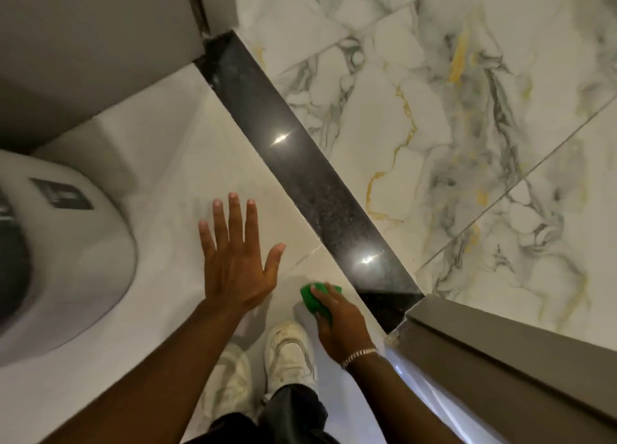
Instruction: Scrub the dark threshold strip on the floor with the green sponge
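Head view is showing one dark threshold strip (302, 176) running diagonally across the floor, from a grey door frame (203, 6) at the far end to a second grey frame piece (500, 350) at the near end. Two light glints are sitting on its polished surface. One green sponge (317, 298) is lying on the pale tile just beside the strip's near end, apart from the strip itself. The right hand (340, 326) is closing over the sponge, fingers wrapped around it, with one bracelet (359, 356) circling the wrist. The left hand (238, 263) is spreading flat with all fingers splayed, gripping nothing, on the pale floor (160, 163) on the same side of the strip as the sponge, farther from it. Two white shoes (290, 356) are standing behind the sponge, nearer the camera. One white rounded fixture (83, 243) is sitting well apart from the strip, beyond the left hand. Across the strip, marbled tiles (434, 92) with grey and yellow veins are stretching away, open and bare along the strip's whole far edge.
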